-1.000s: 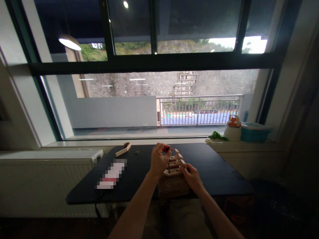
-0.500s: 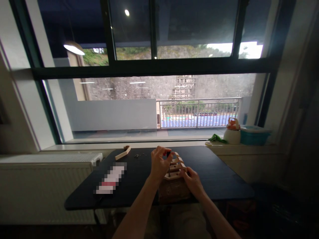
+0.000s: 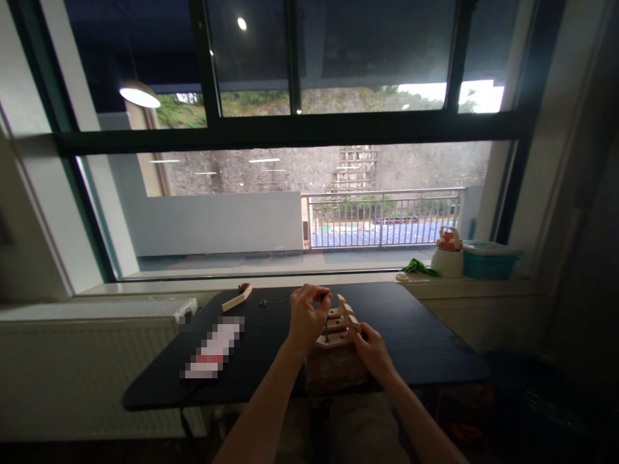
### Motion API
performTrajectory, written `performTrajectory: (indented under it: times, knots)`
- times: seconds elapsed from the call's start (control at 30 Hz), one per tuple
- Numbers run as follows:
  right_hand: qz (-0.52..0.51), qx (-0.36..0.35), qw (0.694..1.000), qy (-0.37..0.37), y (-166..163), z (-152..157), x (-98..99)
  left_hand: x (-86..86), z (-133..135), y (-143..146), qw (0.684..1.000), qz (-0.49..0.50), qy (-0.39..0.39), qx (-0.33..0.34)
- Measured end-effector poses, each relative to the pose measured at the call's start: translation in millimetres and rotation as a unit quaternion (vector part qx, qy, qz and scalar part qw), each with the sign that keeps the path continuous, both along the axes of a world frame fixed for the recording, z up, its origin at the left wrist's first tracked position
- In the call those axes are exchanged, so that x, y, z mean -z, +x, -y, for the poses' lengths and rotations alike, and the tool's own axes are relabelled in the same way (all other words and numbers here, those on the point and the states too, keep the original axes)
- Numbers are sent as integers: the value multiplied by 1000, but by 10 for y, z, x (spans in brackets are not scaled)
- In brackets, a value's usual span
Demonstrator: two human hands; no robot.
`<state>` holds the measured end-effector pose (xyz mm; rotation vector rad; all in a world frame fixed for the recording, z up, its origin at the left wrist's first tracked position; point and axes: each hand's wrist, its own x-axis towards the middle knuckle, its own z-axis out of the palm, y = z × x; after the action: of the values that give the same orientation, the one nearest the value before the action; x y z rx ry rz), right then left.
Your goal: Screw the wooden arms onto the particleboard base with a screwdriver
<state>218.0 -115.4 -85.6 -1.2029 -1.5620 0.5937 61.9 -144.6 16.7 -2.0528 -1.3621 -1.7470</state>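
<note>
A small pale wooden frame with slats and dark holes (image 3: 335, 341) lies at the near middle of the table, over a brown block (image 3: 336, 370). My right hand (image 3: 372, 348) grips its right side, thumb and fingers closed round the curved wooden edge. Above its left side, my left hand (image 3: 309, 316) is closed in a pinch on what looks like a screwdriver (image 3: 327, 332). The thin dark shaft stands upright down to the near slat; my fingers mostly hide the handle.
On the dark table (image 3: 420, 348), an angled wooden piece (image 3: 236, 298) and several small screws (image 3: 264, 302) lie at the far left. A blurred-out pinkish-white item (image 3: 215, 348) is nearer. A teal box (image 3: 488, 261), white pot (image 3: 447, 261) and green cloth (image 3: 418, 267) stand on the windowsill.
The view has shifted slightly. My left fingers have turned a little at the top of the screwdriver, so its black handle shows less. My right hand keeps its hold on the wooden frame.
</note>
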Motion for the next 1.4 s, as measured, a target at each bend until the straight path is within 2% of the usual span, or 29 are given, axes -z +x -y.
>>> performTrajectory:
  times: [0.37, 0.9, 1.4]
  knots:
    - [1, 1, 1000, 5, -5, -6, 12, 4, -56, -10, 999, -14, 5, -32]
    - [10, 2, 1000, -4, -5, 19, -17, -2, -84, -22, 1000, -15, 16, -2]
    - [17, 1, 1000, -4, 4, -14, 14, -1, -71, -30, 999, -18, -1, -33]
